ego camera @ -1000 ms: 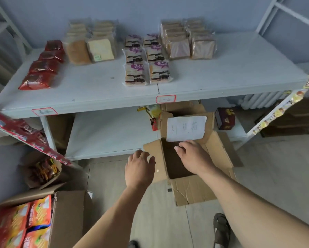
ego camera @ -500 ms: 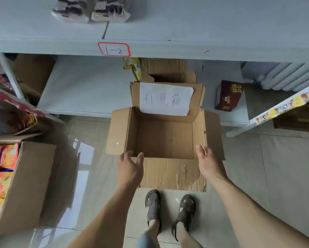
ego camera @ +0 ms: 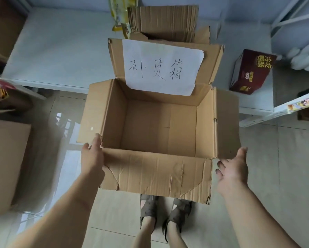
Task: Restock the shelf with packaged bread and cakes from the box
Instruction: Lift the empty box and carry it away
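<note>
The open cardboard box [ego camera: 155, 174] stands on the floor right below me, all its flaps folded outward. Its inside [ego camera: 159, 129] shows only bare cardboard, with no packages in it. A white handwritten paper label [ego camera: 161, 68] is stuck on the back flap. My left hand [ego camera: 92, 158] lies against the box's near left corner, fingers extended and touching the left flap. My right hand [ego camera: 233, 169] hovers with spread fingers just off the right flap and holds nothing. No bread or cakes are in view, and the top shelf is out of frame.
The white lower shelf [ego camera: 60, 51] runs behind the box, with flattened cardboard [ego camera: 162, 20] and a yellow packet [ego camera: 121, 13] on it. A dark red carton [ego camera: 250, 72] sits at the right. Another cardboard box [ego camera: 5, 161] stands on the left. My sandalled feet [ego camera: 166, 210] are under the front flap.
My view dropped from the stocked top shelf down onto the box. Both hands moved from the box's rim out to its left and right sides, and the box now looks closer.
</note>
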